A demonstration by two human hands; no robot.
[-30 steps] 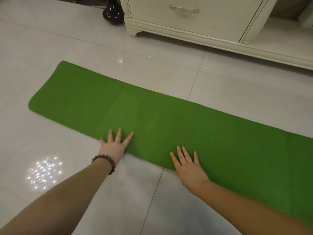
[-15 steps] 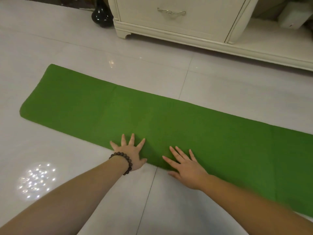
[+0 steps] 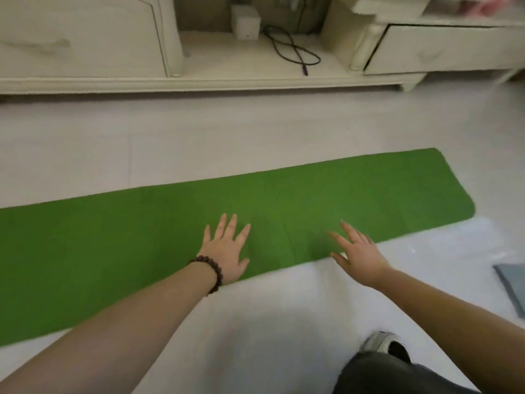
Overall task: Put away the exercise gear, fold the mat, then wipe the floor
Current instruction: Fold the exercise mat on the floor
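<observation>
The green mat [image 3: 284, 211] lies in a long strip on the floor [image 3: 270, 322] before us. Our left hand [image 3: 225, 248] rests flat on it, fingers spread — our right hand [image 3: 358, 251] also splayed at its near edge, holding nothing.

Soft indoor light, motion blur throughout, wide-angle edge distortion

The mat [image 3: 284, 211] is plain green, one even colour without pattern. The floor [image 3: 255, 132] is pale, whitish tile. The cabinet [image 3: 85, 46] is cream. On its low shelf lie a black cable [image 3: 295, 49] and a white box [image 3: 245, 24]. The bead bracelet [image 3: 211, 273] is dark brown. The shoe [image 3: 380, 341] is white, the trouser leg [image 3: 397, 376] dark grey, the cloth [image 3: 511, 282] grey-blue.
</observation>
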